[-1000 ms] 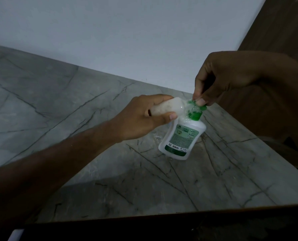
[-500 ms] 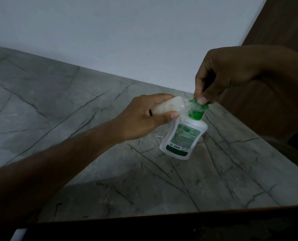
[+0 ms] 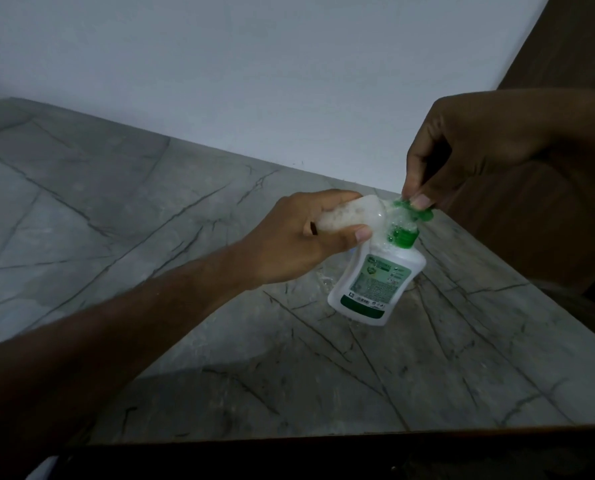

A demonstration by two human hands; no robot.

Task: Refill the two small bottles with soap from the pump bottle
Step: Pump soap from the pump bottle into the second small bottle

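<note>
A white pump bottle (image 3: 375, 289) with a green label and a green pump head (image 3: 412, 213) stands on the grey marble counter (image 3: 150, 237). My right hand (image 3: 469, 150) pinches the pump head from above with thumb and forefinger. My left hand (image 3: 303, 237) grips a small clear bottle (image 3: 355, 216), tilted nearly on its side, its mouth against the pump spout. Foamy soap shows inside the small bottle and around the pump neck. A second small bottle is not in view.
A pale wall (image 3: 254, 64) backs the counter. A dark wooden panel (image 3: 566, 46) rises at the right. The counter's dark front edge (image 3: 324, 441) runs along the bottom. A wet patch lies on the counter beside the pump bottle's base.
My right hand has lifted slightly on the pump head. The small bottle stays against the spout, and the pump bottle has hardly moved.
</note>
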